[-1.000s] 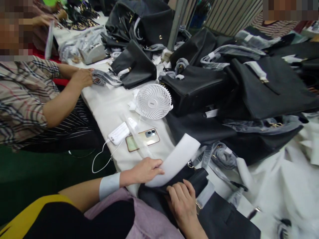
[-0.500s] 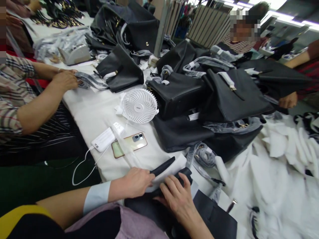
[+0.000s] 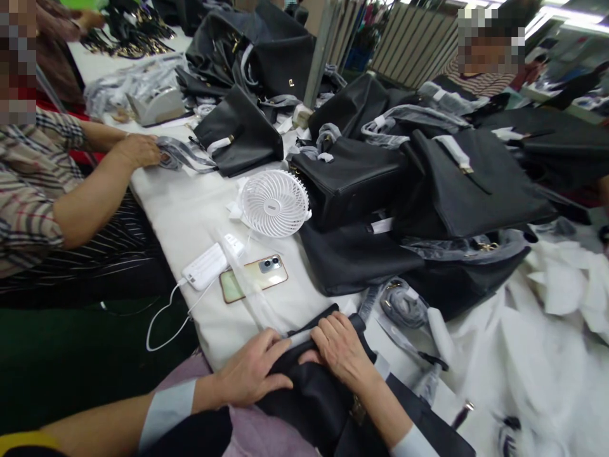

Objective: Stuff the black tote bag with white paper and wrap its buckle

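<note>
A black bag lies at the table's near edge against my body, its opening facing away with some white lining or paper at the rim. My left hand grips the left part of that rim, thumb stretched toward the bag's middle. On the right part of the rim, my right hand has its fingers curled over the black edge. Both hands are close together on the same bag. Another flat black piece lies to the right of my right forearm. What is inside the bag is hidden.
Beyond my hands are a phone, a white power bank with a cable and a white fan. Black bags pile up behind. A person's hand holds wrapped straps at left. White sheets lie at right.
My left hand has shifted left and lower, its thumb now spread over the bag. The bag's rim has folded down, showing less white. The camera view has swung slightly left.
</note>
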Demonstrator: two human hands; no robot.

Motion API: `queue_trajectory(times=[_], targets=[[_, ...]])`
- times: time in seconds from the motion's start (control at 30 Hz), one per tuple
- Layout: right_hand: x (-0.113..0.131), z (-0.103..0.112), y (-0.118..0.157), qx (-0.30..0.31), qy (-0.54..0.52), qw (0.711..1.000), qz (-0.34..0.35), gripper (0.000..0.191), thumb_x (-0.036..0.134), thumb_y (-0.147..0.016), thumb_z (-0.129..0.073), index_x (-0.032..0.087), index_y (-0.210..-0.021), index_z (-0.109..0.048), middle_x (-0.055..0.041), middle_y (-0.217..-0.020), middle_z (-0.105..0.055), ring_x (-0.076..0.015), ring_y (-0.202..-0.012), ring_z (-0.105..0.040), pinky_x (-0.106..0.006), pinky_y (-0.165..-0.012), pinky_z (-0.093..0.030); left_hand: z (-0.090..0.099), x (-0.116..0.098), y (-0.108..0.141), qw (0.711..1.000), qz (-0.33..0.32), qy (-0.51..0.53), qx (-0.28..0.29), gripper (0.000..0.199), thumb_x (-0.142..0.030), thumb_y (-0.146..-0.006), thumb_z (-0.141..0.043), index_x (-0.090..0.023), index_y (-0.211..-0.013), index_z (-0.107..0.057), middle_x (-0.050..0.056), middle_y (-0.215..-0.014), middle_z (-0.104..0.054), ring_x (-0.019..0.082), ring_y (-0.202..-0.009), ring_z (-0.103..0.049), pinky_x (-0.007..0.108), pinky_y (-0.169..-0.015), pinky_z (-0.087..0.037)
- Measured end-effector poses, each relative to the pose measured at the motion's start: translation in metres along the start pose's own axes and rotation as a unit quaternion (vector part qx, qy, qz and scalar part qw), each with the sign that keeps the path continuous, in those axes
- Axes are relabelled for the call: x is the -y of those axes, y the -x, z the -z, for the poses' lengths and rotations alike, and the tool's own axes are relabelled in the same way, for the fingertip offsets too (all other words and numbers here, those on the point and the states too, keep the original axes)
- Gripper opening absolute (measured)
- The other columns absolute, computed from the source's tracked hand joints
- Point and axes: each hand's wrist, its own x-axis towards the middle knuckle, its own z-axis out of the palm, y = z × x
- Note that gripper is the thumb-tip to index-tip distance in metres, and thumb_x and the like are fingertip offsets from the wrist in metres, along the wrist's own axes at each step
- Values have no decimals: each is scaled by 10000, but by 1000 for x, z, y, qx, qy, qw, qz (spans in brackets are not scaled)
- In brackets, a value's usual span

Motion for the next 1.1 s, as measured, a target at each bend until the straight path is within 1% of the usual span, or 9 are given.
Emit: queue_trajectory(times=[0.13,0.3,0.4,0.5,0.6,0.7,0.83,0.97,1.1], targets=[[-3,-16,-5,-3,-46,999,-14,433,563,-962,-410,172,-924,-592,-24,-721,-527,-202,-694,-475,-365,-752,-373,-3,-2,-5,999,10,-42,-31,299,-388,-941,-503,-161,-1119,-584,96,-1007,-568,238,-935,-553,424,-818,-536],[3,-34,-8,-36,-122,986,-107,304,457,-970,-475,196,-853,-575,-66,-927,-588,-224,-899,-529,-417,-919,-367,-2,-5,-16,998,38,-28,-41,207,-302,-977,-433,-175,-965,-597,52,-897,-578,200,-869,-564,389,-796,-534],[11,-40,-6,-52,-146,974,-165,207,388,-961,-518,200,-908,-585,-67,-965,-597,-227,-975,-541,-472,-1030,-327,-3,-9,-18,995,-16,-69,-65,206,-240,-965,-438,-173,-1095,-584,94,-1061,-596,218,-1001,-576,399,-874,-525],[20,-42,-6,-61,-172,962,-200,132,318,-944,-556,191,-949,-588,-61,-961,-625,-213,-986,-566,-482,-1087,-317,-13,-9,-15,980,-133,-135,-65,428,-191,-949,-422,-151,-1375,-427,148,-1373,-498,247,-1271,-472,405,-1019,-460],[31,-29,-1,-81,-173,950,-245,183,231,-941,-531,165,-1106,-576,-115,-1182,-617,-228,-1193,-515,-465,-1108,-346,-32,1,-12,952,-193,-231,-45,602,-231,-931,-443,-96,-1486,-254,169,-1507,-378,282,-1381,-361,421,-1060,-418],[54,0,23,-80,-119,931,-335,395,144,-929,-476,146,-1324,-470,-151,-1432,-461,-261,-1386,-334,-501,-1136,-330,-48,17,-10,925,-229,-293,-77,664,-267,-922,-449,-79,-1508,-200,185,-1509,-382,298,-1394,-343,434,-1074,-382],[107,25,80,-50,-70,875,-477,371,178,-921,-512,166,-1292,-517,-163,-1425,-475,-322,-1358,-381,-597,-1118,-328,-48,25,-11,903,-274,-314,-108,681,-244,-916,-431,-97,-1524,-160,204,-1479,-423,315,-1374,-372,525,-1120,-274],[140,18,111,-50,-121,844,-520,352,180,-931,-527,172,-1284,-522,-133,-1355,-547,-264,-1301,-467,-499,-1115,-389,-37,6,-22,902,-301,-293,-102,701,-331,-922,-430,-99,-1525,-158,241,-1521,-332,366,-1377,-354,642,-1116,-171],[144,21,113,-127,-161,823,-530,350,158,-926,-519,177,-1275,-537,-117,-1361,-547,-223,-1299,-474,-418,-1118,-397,-46,-21,-35,875,-402,-267,-26,720,-426,-910,-453,-116,-1516,-218,166,-1553,-310,356,-1412,-296,575,-1146,-181]])
